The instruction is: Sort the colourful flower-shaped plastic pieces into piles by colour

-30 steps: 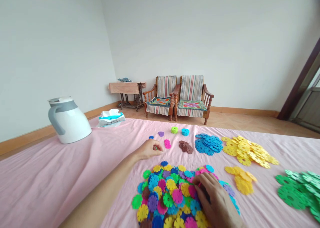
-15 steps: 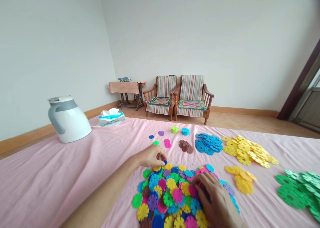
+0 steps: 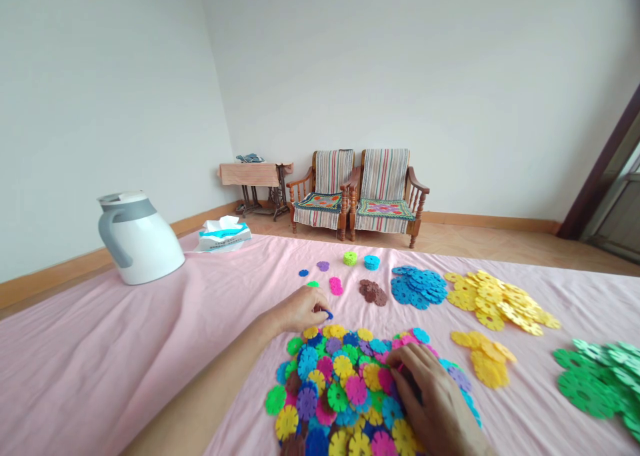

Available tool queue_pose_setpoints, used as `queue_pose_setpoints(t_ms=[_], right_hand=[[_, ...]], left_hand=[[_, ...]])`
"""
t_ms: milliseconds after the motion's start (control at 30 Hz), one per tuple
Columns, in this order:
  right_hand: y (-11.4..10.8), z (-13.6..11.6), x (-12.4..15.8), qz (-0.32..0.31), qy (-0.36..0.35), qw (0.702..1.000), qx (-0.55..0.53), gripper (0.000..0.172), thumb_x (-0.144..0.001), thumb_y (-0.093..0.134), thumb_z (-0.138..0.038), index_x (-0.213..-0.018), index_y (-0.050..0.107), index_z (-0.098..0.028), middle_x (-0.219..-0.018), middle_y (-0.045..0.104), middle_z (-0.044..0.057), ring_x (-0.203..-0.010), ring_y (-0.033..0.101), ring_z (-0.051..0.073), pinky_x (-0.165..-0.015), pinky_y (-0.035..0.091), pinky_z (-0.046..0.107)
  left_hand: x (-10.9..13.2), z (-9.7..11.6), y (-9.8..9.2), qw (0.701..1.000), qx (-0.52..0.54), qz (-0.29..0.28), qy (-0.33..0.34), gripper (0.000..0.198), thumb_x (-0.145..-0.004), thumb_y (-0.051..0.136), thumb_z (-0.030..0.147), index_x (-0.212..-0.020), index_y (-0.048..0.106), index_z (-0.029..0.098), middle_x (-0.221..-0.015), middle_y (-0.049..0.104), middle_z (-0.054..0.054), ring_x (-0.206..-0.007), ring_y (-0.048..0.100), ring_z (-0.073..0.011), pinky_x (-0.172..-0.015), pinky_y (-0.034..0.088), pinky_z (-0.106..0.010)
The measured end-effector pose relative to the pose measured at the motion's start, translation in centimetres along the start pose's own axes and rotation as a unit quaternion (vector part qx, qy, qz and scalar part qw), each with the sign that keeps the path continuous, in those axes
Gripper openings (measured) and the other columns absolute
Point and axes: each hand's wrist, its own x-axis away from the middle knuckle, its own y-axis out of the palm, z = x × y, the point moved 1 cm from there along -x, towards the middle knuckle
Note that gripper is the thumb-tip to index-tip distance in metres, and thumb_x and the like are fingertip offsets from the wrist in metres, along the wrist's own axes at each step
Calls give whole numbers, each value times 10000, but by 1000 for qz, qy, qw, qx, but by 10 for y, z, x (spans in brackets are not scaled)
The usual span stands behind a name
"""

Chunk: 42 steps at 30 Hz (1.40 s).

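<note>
My left hand [image 3: 303, 309] pinches a dark blue snowflake disc [image 3: 328, 315] between thumb and fingers, just beyond the back edge of a mixed heap of coloured snowflake discs [image 3: 343, 366]. On the heap's right side rests my right hand [image 3: 433, 389], its fingers bent down among the discs; whatever its fingertips hold is hidden. Past the left hand lie a green disc [image 3: 313, 285], some pink discs [image 3: 336, 286], a purple pair [image 3: 323, 266] and a blue disc [image 3: 303, 273].
Brown discs [image 3: 373, 293], a blue pile [image 3: 419, 287], yellow piles [image 3: 500, 299] and a green pile [image 3: 590, 383] spread rightward on the pink cloth [image 3: 215, 316]. Lime [image 3: 350, 259] and light blue [image 3: 371, 263] stacks stand behind. A white jug [image 3: 147, 243] and tissue box [image 3: 225, 235] are left.
My left hand has drawn the dark blue disc slightly back from the heap's far edge, leaving a gap. My right hand stays put on the heap.
</note>
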Motion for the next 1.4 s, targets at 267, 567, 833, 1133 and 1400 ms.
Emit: queue_pose_setpoints(t_ms=[267, 567, 833, 1133, 1400], right_hand=[[0, 0, 0, -8, 1, 1000, 1, 147, -906, 418, -211, -847, 552, -230, -845, 623, 25, -785, 586, 165, -704, 487, 291], [3, 3, 0, -10, 4, 1000, 3, 150, -913, 403, -211, -862, 543, -231, -854, 616, 28, -798, 581, 171, -713, 480, 300], [5, 5, 2, -13, 9, 1000, 6, 128, -909, 421, -221, -862, 539, -235, -861, 616, 27, -813, 577, 178, -720, 480, 304], [2, 2, 0, -5, 4, 1000, 3, 142, -903, 419, -213, -855, 552, -233, -849, 624, 26, -793, 587, 171, -712, 488, 294], [-4, 5, 4, 72, 20, 997, -8, 129, -890, 445, -262, -871, 570, -240, -843, 627, 16, -793, 604, 159, -690, 492, 259]], left_hand=[[-11, -64, -11, 949, 30, 236, -209, 210, -751, 557, 186, -902, 685, 118, -645, 665, -24, -587, 612, -150, -547, 428, -217], [-11, -102, -8, 898, 52, 323, -295, 250, -755, 562, 90, -992, 634, 121, -810, 729, -48, -615, 680, -124, -526, 489, -172], [-2, -82, -15, 921, -65, 313, -225, 193, -713, 542, 63, -733, 698, 175, -841, 714, -16, -765, 654, -149, -755, 486, -233], [-2, -81, -8, 937, -129, 282, -161, 339, -683, 478, -9, -797, 727, 191, -859, 690, -20, -840, 638, -154, -812, 478, -243], [3, -61, -6, 939, -128, 306, -88, 356, -658, 398, -40, -693, 683, 171, -794, 665, -24, -787, 628, -155, -763, 476, -254]])
